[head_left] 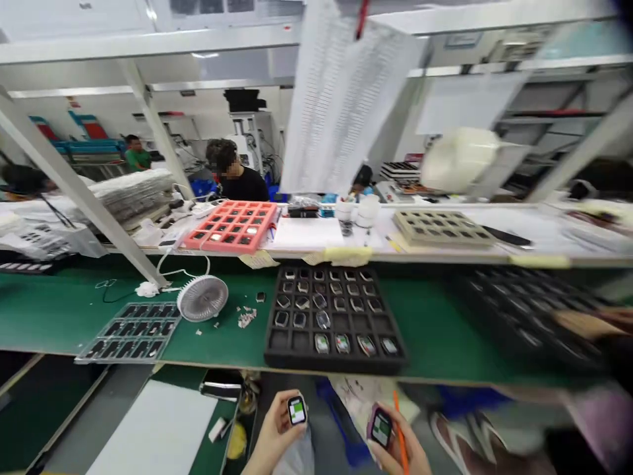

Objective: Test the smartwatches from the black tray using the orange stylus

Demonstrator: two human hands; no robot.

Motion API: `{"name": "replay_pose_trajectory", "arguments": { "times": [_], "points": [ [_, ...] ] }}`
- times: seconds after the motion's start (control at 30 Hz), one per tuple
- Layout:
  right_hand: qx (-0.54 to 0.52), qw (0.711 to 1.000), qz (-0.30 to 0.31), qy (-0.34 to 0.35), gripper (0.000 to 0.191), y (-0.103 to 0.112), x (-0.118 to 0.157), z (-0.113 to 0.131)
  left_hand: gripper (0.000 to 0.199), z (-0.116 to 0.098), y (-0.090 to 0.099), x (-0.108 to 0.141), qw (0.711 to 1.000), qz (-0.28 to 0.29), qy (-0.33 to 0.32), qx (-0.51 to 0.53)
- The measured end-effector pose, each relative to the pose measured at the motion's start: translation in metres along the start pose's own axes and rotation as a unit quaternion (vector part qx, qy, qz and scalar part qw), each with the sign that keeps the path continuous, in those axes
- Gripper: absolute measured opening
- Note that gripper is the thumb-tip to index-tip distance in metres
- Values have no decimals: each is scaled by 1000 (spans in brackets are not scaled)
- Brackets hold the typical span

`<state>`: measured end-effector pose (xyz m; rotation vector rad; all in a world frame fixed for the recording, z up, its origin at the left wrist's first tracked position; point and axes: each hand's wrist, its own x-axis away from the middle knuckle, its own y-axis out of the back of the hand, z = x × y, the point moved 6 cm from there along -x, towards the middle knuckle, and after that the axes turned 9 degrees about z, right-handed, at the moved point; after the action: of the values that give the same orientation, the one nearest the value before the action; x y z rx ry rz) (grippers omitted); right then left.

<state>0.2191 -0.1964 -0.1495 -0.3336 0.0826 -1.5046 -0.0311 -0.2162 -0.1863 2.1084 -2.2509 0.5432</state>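
My left hand (pixel 271 432) holds a black-framed smartwatch (pixel 297 410) at the bottom of the view, its screen lit green and white. My right hand (pixel 398 452) grips a purple-cased smartwatch (pixel 380 427), also lit, along with a thin orange stick (pixel 400 432). Both hands are below the front edge of the green bench mat (pixel 435 349). The nearest tray is a black compartment tray (pixel 333 362) holding several watch bodies. A translucent plastic bag (pixel 295 455) hangs beneath my left hand.
A desk fan (pixel 202 298), a clear tray (pixel 128 333) and small scraps lie on the mat. A blurred dark tray (pixel 524 310) and another person's hand (pixel 588 323) are at right. A red tray (pixel 222 244) and a beige tray (pixel 442 227) sit on the upper shelf.
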Motion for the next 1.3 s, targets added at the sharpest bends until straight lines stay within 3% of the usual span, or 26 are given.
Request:
{"name": "replay_pose_trajectory", "arguments": {
  "times": [0.17,0.27,0.4,0.5,0.6,0.77,0.87,1.1,1.3],
  "points": [
    [-40,991,-125,-28,55,76,143,8,61,29,-94,68,995,101,15,1],
    [-58,980,-189,-24,58,108,210,9,61,50,-133,112,990,134,35,-18],
    [-51,975,-218,-14,59,129,263,12,62,66,-159,150,988,143,45,-43],
    [-49,977,-209,-5,58,135,279,17,62,58,-174,159,988,143,15,-55],
    [-49,983,-175,22,56,131,279,33,60,29,-196,159,985,157,-26,-62],
    [-45,991,-104,66,49,112,263,76,56,-40,-240,160,973,202,-86,-66],
    [-23,994,-66,83,46,100,247,100,51,-72,-254,159,967,213,-115,-78],
    [14,996,12,83,31,72,189,143,44,-121,-251,135,965,192,-139,-112],
    [22,991,91,100,33,34,126,170,41,-166,-228,102,966,184,-156,-97]
  ]
}}
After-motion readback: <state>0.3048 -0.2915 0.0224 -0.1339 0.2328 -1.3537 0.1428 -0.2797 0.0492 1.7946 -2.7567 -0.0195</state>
